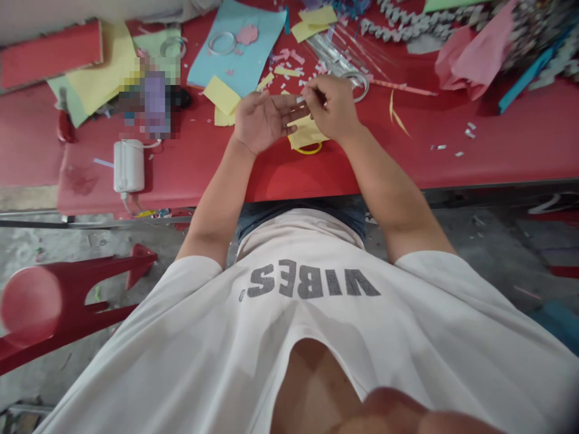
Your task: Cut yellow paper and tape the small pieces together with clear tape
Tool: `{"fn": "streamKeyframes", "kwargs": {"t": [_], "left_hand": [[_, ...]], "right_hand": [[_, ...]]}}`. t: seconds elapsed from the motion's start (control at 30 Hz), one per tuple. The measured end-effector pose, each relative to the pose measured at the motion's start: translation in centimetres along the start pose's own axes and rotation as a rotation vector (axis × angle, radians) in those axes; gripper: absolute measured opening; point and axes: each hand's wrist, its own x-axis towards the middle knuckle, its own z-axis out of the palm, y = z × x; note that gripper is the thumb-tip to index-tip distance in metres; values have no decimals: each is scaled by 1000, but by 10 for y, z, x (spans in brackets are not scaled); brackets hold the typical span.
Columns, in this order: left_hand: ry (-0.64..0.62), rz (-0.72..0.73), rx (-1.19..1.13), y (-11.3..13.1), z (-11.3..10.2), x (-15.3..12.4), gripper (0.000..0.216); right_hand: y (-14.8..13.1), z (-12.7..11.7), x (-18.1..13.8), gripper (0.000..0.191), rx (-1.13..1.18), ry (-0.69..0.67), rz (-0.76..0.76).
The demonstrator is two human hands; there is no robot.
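Observation:
My left hand (265,119) is held palm up above the red table (393,150), its fingers stretched to the right. My right hand (333,107) is closed in a pinch at the left fingertips. A small whitish piece (300,99) shows where the hands meet; whether the right fingers grip it is hard to see. Under the fingers lies a piece of yellow paper (308,134), with a yellow loop (309,149) poking out below. A pale ring (363,87), like a tape roll, is partly hidden behind my right hand.
A blue sheet (266,36) carries another ring (221,43). Pink and white scraps (289,57) are scattered behind my hands. A white power bank (129,166) with a cable lies at left. Pink paper (479,54) is at right. A red plastic chair (58,301) stands at lower left.

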Motion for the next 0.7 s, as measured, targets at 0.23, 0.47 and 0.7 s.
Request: {"fn": "streamKeyframes", "kwargs": {"t": [0.23,0.47,0.7], "left_hand": [[-28,13,-76,-1,-1,0,65],[110,-58,-84,6,12,-2,59],[204,-118,-127,12,23,-3,57]], "right_hand": [[3,2,0,23,0,-58,24],[5,1,0,36,34,-22,38],[19,9,1,41,127,-11,65]]}}
